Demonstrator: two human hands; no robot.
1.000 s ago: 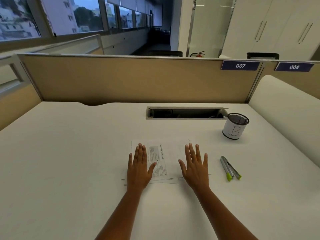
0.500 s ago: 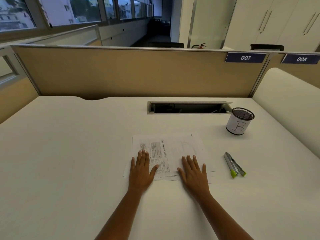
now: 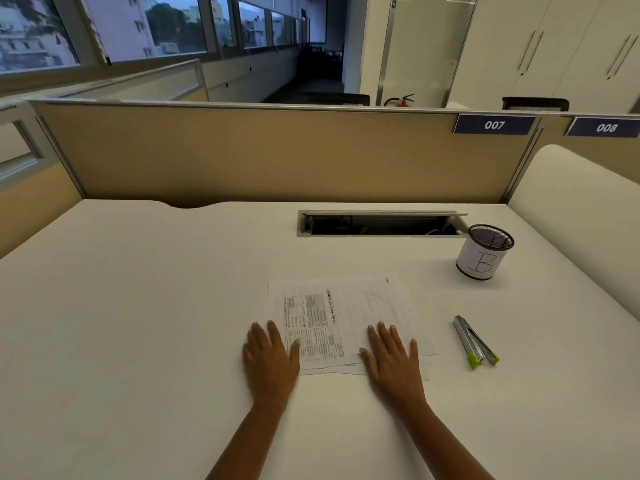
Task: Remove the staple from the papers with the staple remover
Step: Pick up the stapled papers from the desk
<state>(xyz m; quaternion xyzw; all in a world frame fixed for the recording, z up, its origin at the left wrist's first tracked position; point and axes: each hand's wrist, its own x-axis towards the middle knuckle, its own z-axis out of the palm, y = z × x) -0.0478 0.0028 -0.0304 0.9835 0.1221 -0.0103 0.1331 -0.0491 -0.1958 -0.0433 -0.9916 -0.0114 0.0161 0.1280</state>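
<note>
Head view, item by item, as we find it.

Papers (image 3: 349, 320): a small stack lying flat on the white desk (image 3: 138, 323), printed side up, lower sheets showing at the near edge. A small dark mark at the far right corner (image 3: 387, 280) may be the staple; we cannot tell for certain.

Left hand (image 3: 270, 358): flat, palm down, fingers extended, resting on the near left corner of the stack and partly on the desk. It grips nothing.

Right hand (image 3: 393, 358): flat, palm down, fingers slightly spread, pressing the near right part of the stack. It grips nothing.

Staple remover (image 3: 475, 341): a slim silver tool with green tips, lying on the desk to the right of the papers, near the right hand but apart from it, untouched.

Mesh cup (image 3: 485, 252): marked with a letter B, standing well beyond the tool; not needed.

Step in hand, in our judgement: the start, papers steadied and tool not yet taken up.

Next move, in our judgement: the right hand lifts off and reaches right to grasp the tool, while the left holds the stack down; the stapled corner then has to be brought within reach.
</note>
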